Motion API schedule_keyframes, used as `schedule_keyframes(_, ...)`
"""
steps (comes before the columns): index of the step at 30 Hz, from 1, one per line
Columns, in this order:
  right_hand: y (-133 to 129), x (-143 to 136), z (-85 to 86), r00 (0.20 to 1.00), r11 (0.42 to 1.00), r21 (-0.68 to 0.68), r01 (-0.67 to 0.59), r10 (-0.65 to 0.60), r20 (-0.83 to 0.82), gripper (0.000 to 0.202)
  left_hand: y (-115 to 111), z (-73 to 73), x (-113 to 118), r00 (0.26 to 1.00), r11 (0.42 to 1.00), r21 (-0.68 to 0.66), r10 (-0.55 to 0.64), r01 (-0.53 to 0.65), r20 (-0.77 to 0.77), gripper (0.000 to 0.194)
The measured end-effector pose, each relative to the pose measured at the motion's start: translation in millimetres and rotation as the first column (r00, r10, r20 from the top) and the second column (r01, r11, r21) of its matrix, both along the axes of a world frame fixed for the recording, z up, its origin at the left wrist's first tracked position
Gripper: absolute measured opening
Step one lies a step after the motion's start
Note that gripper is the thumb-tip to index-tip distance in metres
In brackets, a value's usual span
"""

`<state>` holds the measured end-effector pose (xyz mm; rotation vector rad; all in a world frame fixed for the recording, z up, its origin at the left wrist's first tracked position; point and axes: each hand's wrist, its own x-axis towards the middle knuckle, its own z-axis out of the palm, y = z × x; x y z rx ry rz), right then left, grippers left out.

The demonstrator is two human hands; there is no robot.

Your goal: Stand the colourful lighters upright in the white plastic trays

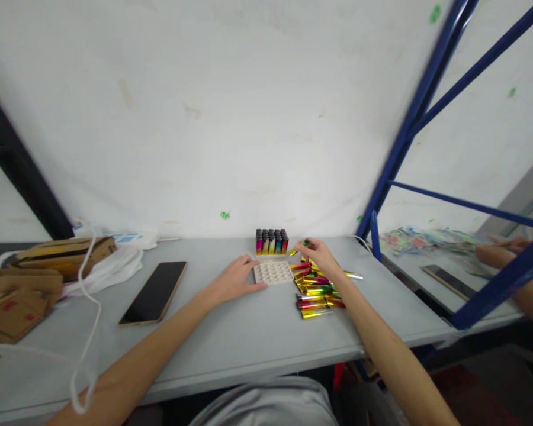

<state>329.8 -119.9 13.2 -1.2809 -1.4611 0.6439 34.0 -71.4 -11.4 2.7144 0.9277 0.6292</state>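
My left hand (237,279) grips the left end of a white tray (273,273) with rows of small holes, thumb at its near edge and fingers at its far edge. My right hand (318,254) is closed, with a shiny yellow-green lighter (294,252) pinched at its fingertips, just beyond the tray's far right corner. Beneath and beside that hand lies a loose pile of metallic lighters (313,290) in gold, red, green and purple. Behind the tray, several colourful lighters (272,242) with black tops stand upright in tight rows.
A phone (154,293) lies left of my left arm. Cardboard boxes (20,302), a white plastic bag (115,269) and a white cable (89,278) are at the far left. A blue metal frame (393,151) rises at the right; beyond it are another phone (448,281) and another person's arm (530,299).
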Motion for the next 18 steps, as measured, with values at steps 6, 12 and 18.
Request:
schedule_keyframes(6, -2.1, -27.2, -5.3, 0.978, 0.998, 0.004, -0.069, 0.068, -0.197, 0.049, 0.0, -0.5, -1.4, 1.0, 1.0, 0.007, -0.011, 0.011, 0.006, 0.063)
schedule_keyframes(12, -11.6, -45.2, 1.4, 0.957, 0.98, -0.052, -0.193, 0.177, -0.231, 0.046, 1.0, -0.7, -2.5, 0.999, 0.999, -0.001, -0.035, 0.035, 0.011, 0.064)
schedule_keyframes(18, -9.9, -51.4, -1.1, 0.992, 0.999, 0.0, -0.054, 0.054, -0.115, 0.055, 2.0, -2.5, -5.0, 1.0, 1.0, 0.017, -0.005, 0.005, 0.011, 0.074)
